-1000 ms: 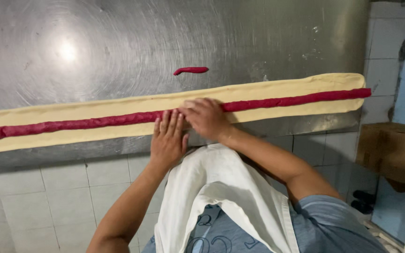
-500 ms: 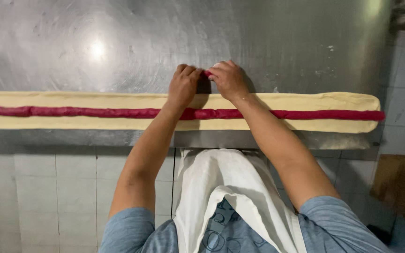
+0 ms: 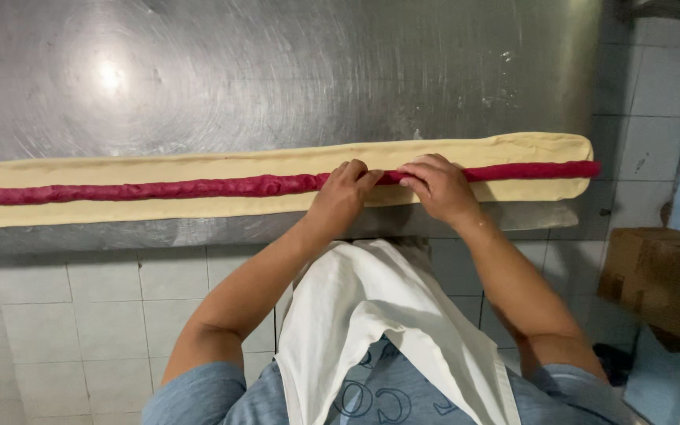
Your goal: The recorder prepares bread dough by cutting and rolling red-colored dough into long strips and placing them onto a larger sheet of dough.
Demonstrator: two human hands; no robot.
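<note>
A: Head view. Left hand (image 3: 341, 197) and right hand (image 3: 439, 186) both down on the red filling rope (image 3: 198, 188), side by side, right of centre. Half a second ago both reached past the pale dough strip (image 3: 159, 167) onto bare steel; now pulled back onto the strip's midline.

B: Meaning?

A: Likely back to working the rope. Small red piece seen beyond the strip a second ago, gone from view.

B: Fingers?

A: Curled together, pressed on the rope. Not lifting it.

B: Materials?

A: Strip long, flat, smooth, matte, rounded right end. Rope lumpy, deep magenta, running along the strip's centre. Steel table (image 3: 277, 71) scuffed, swirl-marked, glare spot upper left. White apron (image 3: 371, 330) below, cardboard box (image 3: 659, 275) right.
</note>
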